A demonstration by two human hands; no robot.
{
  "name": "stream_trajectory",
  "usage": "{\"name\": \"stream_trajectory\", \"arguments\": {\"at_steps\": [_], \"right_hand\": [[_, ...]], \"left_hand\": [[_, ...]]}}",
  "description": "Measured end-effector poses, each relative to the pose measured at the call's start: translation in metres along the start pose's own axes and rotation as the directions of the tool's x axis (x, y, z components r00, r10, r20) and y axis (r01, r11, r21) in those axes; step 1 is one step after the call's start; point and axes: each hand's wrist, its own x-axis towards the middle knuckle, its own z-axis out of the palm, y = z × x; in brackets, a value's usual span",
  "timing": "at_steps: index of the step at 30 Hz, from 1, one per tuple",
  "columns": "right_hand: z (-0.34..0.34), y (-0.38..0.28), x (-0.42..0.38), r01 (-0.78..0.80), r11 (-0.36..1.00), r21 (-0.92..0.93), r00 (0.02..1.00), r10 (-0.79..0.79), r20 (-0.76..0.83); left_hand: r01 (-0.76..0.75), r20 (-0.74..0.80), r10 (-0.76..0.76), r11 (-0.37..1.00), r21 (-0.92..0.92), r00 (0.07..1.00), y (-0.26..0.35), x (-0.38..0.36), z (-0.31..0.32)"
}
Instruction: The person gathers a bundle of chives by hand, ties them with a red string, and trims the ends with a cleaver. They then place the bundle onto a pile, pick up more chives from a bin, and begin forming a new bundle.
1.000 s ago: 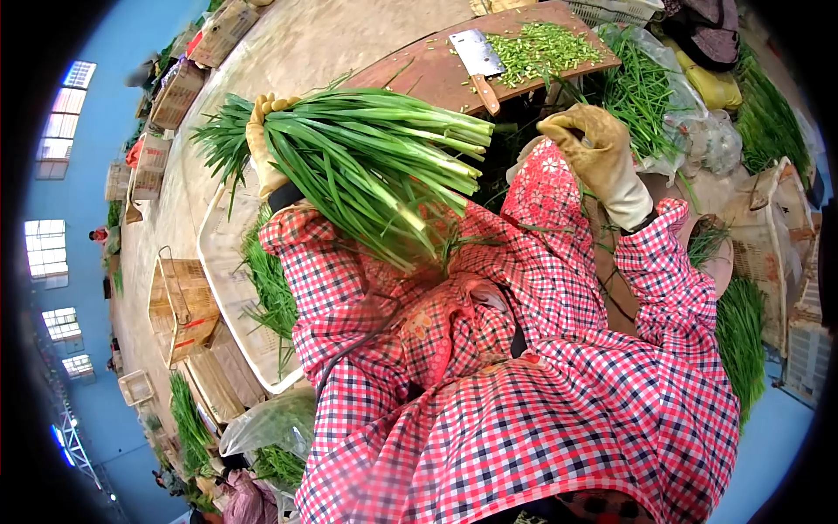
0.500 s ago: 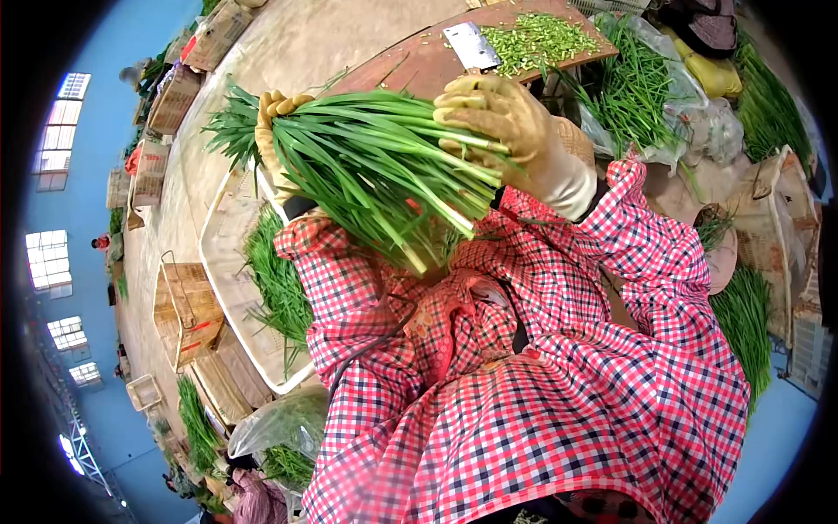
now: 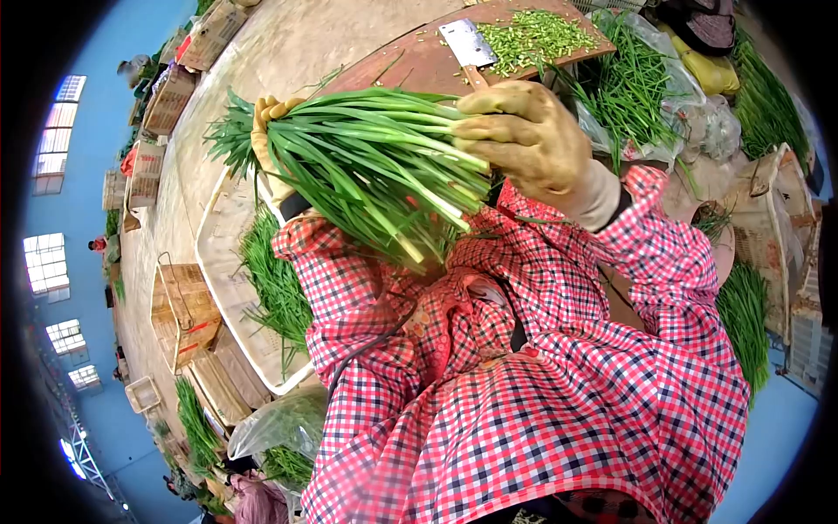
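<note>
A thick bunch of green chives (image 3: pixel 367 157) lies sideways before my chest, leafy tips left and pale cut ends right. My gloved left hand (image 3: pixel 266 135) is closed around it near the leaf tips. At the pale ends, my gloved right hand (image 3: pixel 532 144) has its fingers partly stretched and slightly apart, the fingertips touching the stalks; its thumb is hidden. Beyond the right hand, a cleaver (image 3: pixel 467 44) with a wooden handle lies on the brown board (image 3: pixel 384 74), beside a heap of chopped stalk ends (image 3: pixel 537 42).
A white crate (image 3: pixel 223 236) at my left holds more chives. To the right, loose chives (image 3: pixel 628 87) lie on clear plastic, near a lidless woven crate (image 3: pixel 759 218). A plastic bag (image 3: pixel 284 424) is at lower left. Further crates (image 3: pixel 183 306) line the floor.
My right hand has shifted slightly right and down, its fingers drawn back toward the stalk ends, uncovering the cleaver's handle. My left hand keeps its hold with little movement.
</note>
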Motion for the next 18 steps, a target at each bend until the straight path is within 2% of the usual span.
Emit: {"name": "stream_trajectory", "arguments": {"at_steps": [2, 4, 5, 6, 7, 8, 10, 11, 12, 13, 14, 15, 17, 18], "right_hand": [[-0.020, -0.006, -0.012, -0.087, 0.996, -0.011, 0.994, 0.088, 0.064], [-0.024, 0.001, -0.044, -0.207, 0.975, -0.077, 0.977, 0.211, 0.042], [-0.033, 0.006, -0.054, -0.236, 0.961, -0.147, 0.961, 0.253, 0.111], [-0.036, 0.012, -0.071, -0.400, 0.860, -0.316, 0.789, 0.498, 0.360], [-0.030, 0.008, -0.085, -0.500, 0.835, -0.232, 0.785, 0.549, 0.286], [-0.026, 0.000, -0.084, -0.587, 0.798, -0.140, 0.770, 0.603, 0.207], [-0.024, -0.023, -0.045, -0.584, 0.812, -0.012, 0.793, 0.573, 0.208], [-0.010, -0.030, -0.034, -0.511, 0.859, -0.038, 0.852, 0.512, 0.109], [0.005, -0.034, -0.027, -0.425, 0.891, -0.157, 0.900, 0.435, 0.031], [0.016, -0.038, -0.023, -0.405, 0.870, -0.283, 0.889, 0.446, 0.099], [0.026, -0.040, -0.020, -0.368, 0.838, -0.402, 0.871, 0.462, 0.165], [0.037, -0.038, -0.021, -0.208, 0.796, -0.568, 0.881, 0.406, 0.245], [0.039, -0.034, -0.021, -0.181, 0.823, -0.539, 0.901, 0.358, 0.244], [0.037, -0.033, -0.023, -0.174, 0.849, -0.500, 0.907, 0.336, 0.255]], "left_hand": [[0.028, -0.037, -0.027, 0.999, 0.020, 0.999, 0.013, 0.001, -0.007], [0.154, 0.099, -0.153, 0.988, -0.004, 0.983, 0.024, 0.004, -0.019], [0.142, 0.105, -0.139, 0.990, -0.025, 0.985, 0.023, 0.003, -0.018], [0.130, 0.110, -0.124, 0.990, -0.048, 0.986, 0.021, -0.001, -0.015], [0.120, 0.114, -0.112, 0.990, -0.068, 0.987, 0.019, -0.004, -0.013], [0.083, 0.151, -0.085, 0.996, 0.021, 0.985, 0.019, -0.005, -0.010], [0.223, 0.188, -0.212, 0.974, -0.039, 0.959, 0.021, -0.003, -0.004], [0.186, 0.164, -0.179, 0.982, -0.029, 0.970, 0.019, 0.000, -0.003], [0.148, 0.139, -0.144, 0.989, -0.019, 0.980, 0.017, 0.001, -0.003], [0.112, 0.111, -0.110, 0.994, -0.007, 0.988, 0.015, 0.002, -0.004], [0.145, 0.095, -0.142, 0.989, -0.029, 0.985, 0.012, 0.001, 0.000], [0.177, 0.079, -0.173, 0.983, -0.052, 0.982, 0.007, -0.001, 0.008], [0.025, -0.025, -0.023, 0.997, 0.071, 0.999, -0.004, -0.008, 0.023], [0.021, -0.021, -0.020, 0.997, 0.073, 1.000, -0.006, -0.010, 0.027]]}}
